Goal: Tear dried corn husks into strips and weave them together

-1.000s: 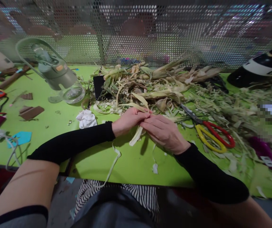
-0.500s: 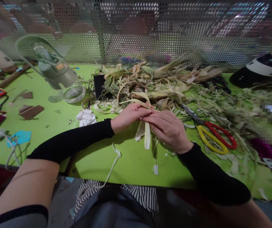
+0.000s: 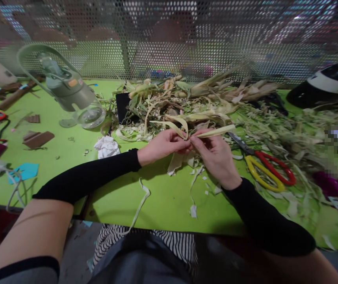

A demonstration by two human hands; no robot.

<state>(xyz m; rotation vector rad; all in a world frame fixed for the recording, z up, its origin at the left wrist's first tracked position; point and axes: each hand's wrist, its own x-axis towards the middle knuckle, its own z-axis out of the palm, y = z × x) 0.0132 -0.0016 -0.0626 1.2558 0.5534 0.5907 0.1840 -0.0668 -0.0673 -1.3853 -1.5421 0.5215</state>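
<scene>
Fingertips together above the green table, my left hand (image 3: 167, 146) and my right hand (image 3: 216, 159) both pinch pale corn husk strips (image 3: 216, 132). One strip loops up from my left fingers; another sticks out to the right over my right hand. The exact spot where the strips meet is hidden by my fingers. Behind my hands lies a heap of dried corn husks (image 3: 192, 94). Scissors (image 3: 246, 148) with one red and one yellow handle rest right of my right hand. Small husk scraps (image 3: 193, 211) are scattered below my hands.
A crumpled white tissue (image 3: 106, 147) lies by my left wrist, with a green-lidded bottle (image 3: 71, 90) behind it. A perforated metal screen (image 3: 157, 43) stands along the back. At the right are a dark bottle (image 3: 313, 88) and a purple object (image 3: 334, 193).
The strip end that hung down between my hands now points right and slightly up over my right hand. My right hand has turned, thumb and finger closer to my left fingertips.
</scene>
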